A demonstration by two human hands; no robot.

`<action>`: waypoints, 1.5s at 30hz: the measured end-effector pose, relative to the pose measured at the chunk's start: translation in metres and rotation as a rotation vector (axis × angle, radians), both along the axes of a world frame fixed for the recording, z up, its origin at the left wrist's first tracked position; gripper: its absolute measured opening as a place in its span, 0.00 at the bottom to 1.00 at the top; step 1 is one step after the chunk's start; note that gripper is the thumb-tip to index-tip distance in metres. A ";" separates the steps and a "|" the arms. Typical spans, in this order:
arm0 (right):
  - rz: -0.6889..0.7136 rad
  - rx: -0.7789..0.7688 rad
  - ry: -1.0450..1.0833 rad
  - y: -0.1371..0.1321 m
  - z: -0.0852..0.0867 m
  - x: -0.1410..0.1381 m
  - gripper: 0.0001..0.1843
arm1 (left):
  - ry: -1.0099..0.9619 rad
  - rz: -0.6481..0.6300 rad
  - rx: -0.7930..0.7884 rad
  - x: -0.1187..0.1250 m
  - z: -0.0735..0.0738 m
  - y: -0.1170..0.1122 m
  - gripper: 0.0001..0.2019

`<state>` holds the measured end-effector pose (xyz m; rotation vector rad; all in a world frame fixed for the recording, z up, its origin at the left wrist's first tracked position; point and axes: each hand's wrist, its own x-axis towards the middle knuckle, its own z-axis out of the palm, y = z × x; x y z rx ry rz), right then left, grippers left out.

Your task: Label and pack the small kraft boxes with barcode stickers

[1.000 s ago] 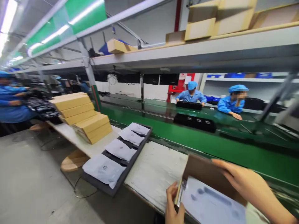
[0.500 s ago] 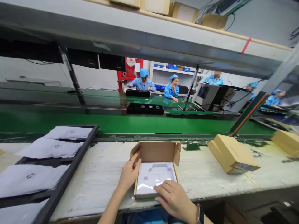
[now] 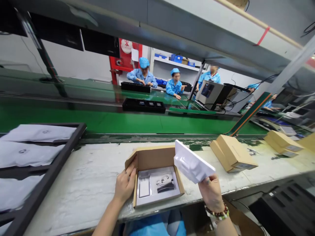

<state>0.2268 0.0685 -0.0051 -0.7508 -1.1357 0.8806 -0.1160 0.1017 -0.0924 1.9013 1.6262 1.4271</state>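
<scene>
An open cardboard box (image 3: 157,156) stands on the bench in front of me. My left hand (image 3: 125,183) grips its left side, with fingers at the side flap of the raised lid. In the box, a white lower tray (image 3: 154,177) holds a white power adapter (image 3: 144,188), a coiled white cable (image 3: 164,180) and a small black item (image 3: 166,187) whose kind I cannot make out. To the right of the box, my right hand (image 3: 211,191) pinches a white moulded plastic tray (image 3: 193,162) by its lower corner, tilted in the air.
On the left lies a black rack (image 3: 61,159) with several white pouches (image 3: 31,152). Closed cardboard boxes (image 3: 233,152) sit at the right. Behind the bench runs a green conveyor (image 3: 103,123) carrying a black device (image 3: 144,105). Several people in blue work beyond it.
My right hand has lifted the white moulded tray out of the box to the right, uncovering the adapter and cable. My left hand stays on the box's side. The view has shifted.
</scene>
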 end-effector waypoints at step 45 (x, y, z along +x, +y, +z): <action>0.394 0.217 -0.869 -0.004 0.003 -0.051 0.18 | 0.025 -0.010 0.081 -0.004 -0.001 -0.007 0.23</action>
